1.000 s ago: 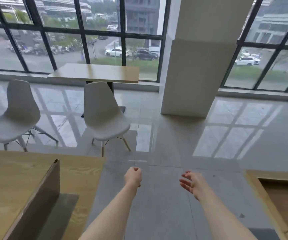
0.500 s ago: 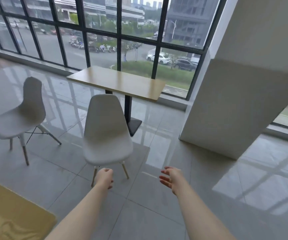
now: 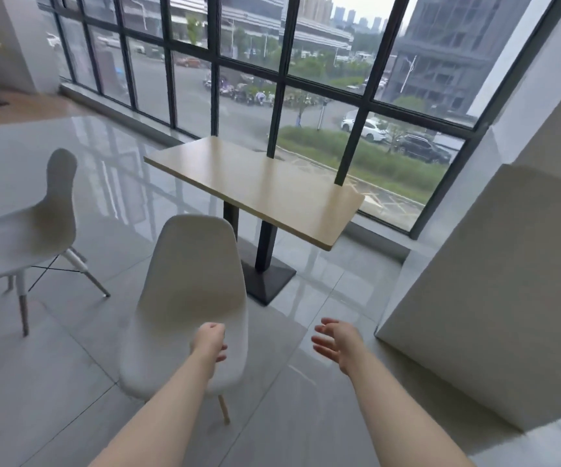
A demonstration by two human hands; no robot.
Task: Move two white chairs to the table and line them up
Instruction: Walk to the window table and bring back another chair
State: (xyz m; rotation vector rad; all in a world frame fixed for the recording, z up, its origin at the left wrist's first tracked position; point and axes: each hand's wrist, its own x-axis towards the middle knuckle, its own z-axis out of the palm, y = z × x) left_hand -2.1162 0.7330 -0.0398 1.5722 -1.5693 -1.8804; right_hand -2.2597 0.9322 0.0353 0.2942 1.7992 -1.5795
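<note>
The near chair [image 3: 191, 298] stands directly ahead of the left hand [image 3: 210, 343], its back turned toward the person and its seat facing the surface [image 3: 255, 187] beyond. That hand overlaps the chair's lower shell in this view, its fingers [image 3: 220, 355] curled loosely and gripping nothing; whether it touches the plastic cannot be told. The right hand [image 3: 338, 342] hangs in open air to the right of the chair, clear of it, fingers [image 3: 321, 343] spread and empty, palm turned inward toward the shell.

So the left hand is plainly the nearer one. The chair's back rises up and away from both hands, toward the surface, with its top edge further off than the seat shell. The right hand has to cross leftward to reach the shell's right flank if both are to hold it.

The far chair [image 3: 26, 227] sits well apart to the left, seen side-on, facing left, away from the surface. It probably needs turning as well as carrying. Neither chair is lined up at the surface yet.
</note>
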